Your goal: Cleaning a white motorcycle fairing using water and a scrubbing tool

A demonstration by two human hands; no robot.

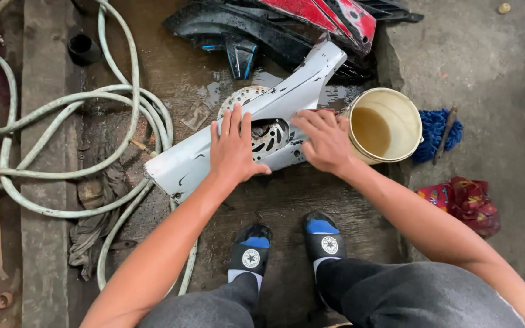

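A long white plastic fairing panel [183, 164] lies slanted on the wet concrete floor, over a round metal brake disc [244, 97]. My left hand [233, 149] lies flat on the panel's middle, fingers spread. My right hand [323, 141] presses down on the panel's near edge beside it, with something red just showing under the fingers. Both arms reach forward from my squatting legs.
A cream bucket [385, 124] of murky water stands right of the panel. A blue mop head [435, 133] and a red cloth [466, 203] lie beyond it. Black and red fairing parts [287, 24] sit at the top. A pale hose [62, 121] coils at the left beside a grey rag [92, 225].
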